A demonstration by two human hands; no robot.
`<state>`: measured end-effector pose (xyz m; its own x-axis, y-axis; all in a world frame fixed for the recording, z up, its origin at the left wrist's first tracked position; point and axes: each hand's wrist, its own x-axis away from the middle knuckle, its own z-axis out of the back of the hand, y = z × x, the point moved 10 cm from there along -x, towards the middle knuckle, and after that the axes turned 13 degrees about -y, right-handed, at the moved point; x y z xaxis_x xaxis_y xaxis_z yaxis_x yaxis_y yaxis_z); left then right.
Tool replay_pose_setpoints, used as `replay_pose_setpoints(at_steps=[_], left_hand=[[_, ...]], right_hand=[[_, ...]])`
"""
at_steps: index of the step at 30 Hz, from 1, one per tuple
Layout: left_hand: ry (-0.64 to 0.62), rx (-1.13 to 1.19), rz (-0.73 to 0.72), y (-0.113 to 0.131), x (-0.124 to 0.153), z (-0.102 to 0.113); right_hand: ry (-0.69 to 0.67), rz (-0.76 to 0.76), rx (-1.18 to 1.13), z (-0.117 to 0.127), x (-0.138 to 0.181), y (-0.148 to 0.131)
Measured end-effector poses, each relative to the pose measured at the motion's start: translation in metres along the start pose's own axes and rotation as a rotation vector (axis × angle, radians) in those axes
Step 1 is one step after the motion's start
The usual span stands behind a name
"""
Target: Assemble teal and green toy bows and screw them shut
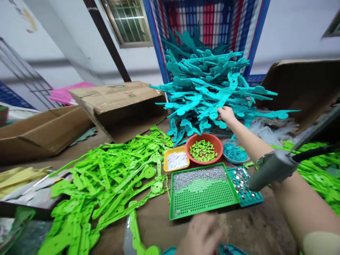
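My right hand [225,115] reaches across to the tall pile of turquoise plastic parts [202,85]. Its fingers are closed on the edge of one long turquoise part [225,92] at the front of the pile. Low in the picture, my left hand [200,233] is smeared by motion, so its fingers are unclear. Just below it a turquoise piece [231,249] shows partly at the bottom edge. In front of my left hand lies a green perforated tray [202,198] with small silvery metal pieces along its far side.
Bright green plastic parts [106,180] spread over the left. Behind the tray stand a red bowl [220,144] of green pieces, a yellow dish [166,161] and a bowl of turquoise bits [235,152]. A grey cylindrical device [273,170] overlaps my right forearm. Cardboard boxes [119,95] stand behind.
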<state>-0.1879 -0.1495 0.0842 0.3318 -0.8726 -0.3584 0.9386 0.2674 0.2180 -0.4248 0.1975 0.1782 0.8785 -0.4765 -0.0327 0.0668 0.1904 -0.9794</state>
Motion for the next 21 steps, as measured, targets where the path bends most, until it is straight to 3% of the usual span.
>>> replay_pose_setpoints(at_steps=[2, 4, 5, 6, 8, 10, 13, 16, 18, 21], left_hand=[[0.052, 0.295, 0.04, -0.047, -0.043, 0.041], [0.236, 0.673, 0.294, -0.118, -0.082, 0.073], [0.284, 0.902, 0.409, -0.147, -0.099, 0.073], [0.247, 1.148, 0.457, -0.162, -0.119, 0.063], [-0.045, 1.562, 0.396, -0.152, -0.155, 0.036], [-0.155, 1.718, 0.324, -0.135, -0.164, 0.03], [-0.116, 1.698, 0.337, -0.126, -0.145, 0.035], [-0.05, 1.648, 0.404, -0.133, -0.116, 0.041], [0.015, 1.629, 0.435, -0.141, -0.101, 0.044], [0.119, 1.602, 0.493, -0.149, -0.084, 0.047]], right_hand=[[-0.044, 0.029, -0.053, -0.005, 0.027, -0.008], [-0.118, 0.039, -0.101, -0.017, 0.061, -0.009], [-0.179, 0.05, -0.126, -0.026, 0.079, -0.009], [-0.269, 0.066, -0.142, -0.038, 0.095, -0.008], [-0.565, 0.098, -0.138, -0.069, 0.125, -0.005], [-0.829, 0.122, -0.066, -0.091, 0.143, 0.003], [-0.859, 0.145, 0.416, -0.095, 0.129, 0.032], [-0.882, 0.105, 0.883, -0.107, 0.107, 0.068], [-0.98, 0.059, 0.972, -0.124, 0.102, 0.088], [-1.016, 0.048, 1.075, -0.139, 0.098, 0.099]])
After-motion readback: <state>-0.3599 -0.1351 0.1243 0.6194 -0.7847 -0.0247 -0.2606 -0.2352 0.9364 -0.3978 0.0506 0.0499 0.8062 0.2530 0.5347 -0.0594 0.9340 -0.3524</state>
